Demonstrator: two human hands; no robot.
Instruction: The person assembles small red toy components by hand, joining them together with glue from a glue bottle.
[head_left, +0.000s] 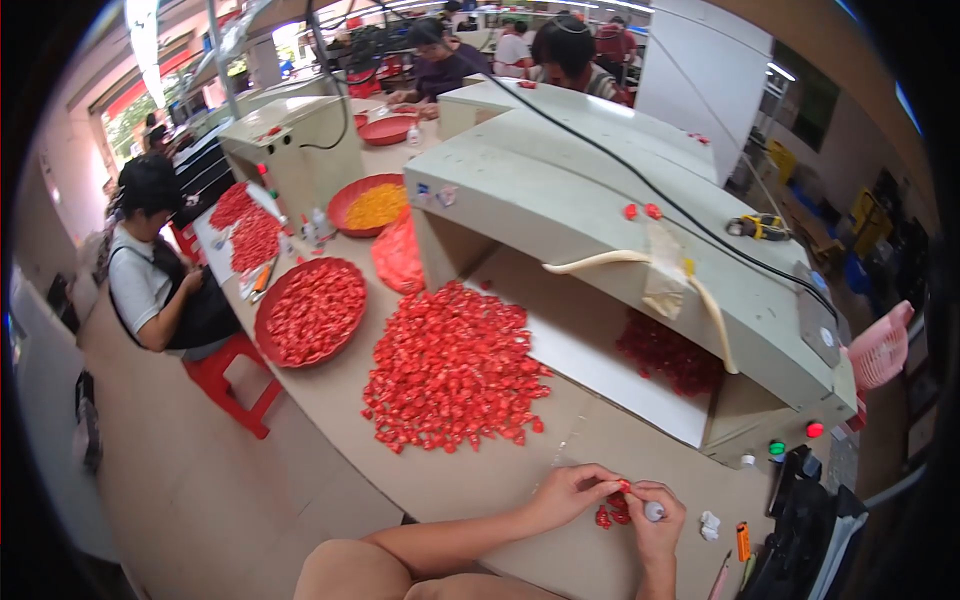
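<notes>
My left hand [575,496] is closed in a pinch on a small red piece [625,487], over the near edge of the table. Against that piece rest the fingertips of my right hand [660,530], which also grips a small white bottle [654,511], its rounded end showing. A few more shiny red pieces [604,518] lie just beneath my fingers. Farther off, to the left, spreads a large heap of the same red pieces [450,370]. Their exact kind is too small to make out.
A pale metal housing [600,200] covers a white surface with more red pieces. Left stand a red tray [312,310] of red pieces and a red bowl of yellow ones [375,205]. An orange cutter [743,541] lies right. A person [150,255] sits at left; others work behind.
</notes>
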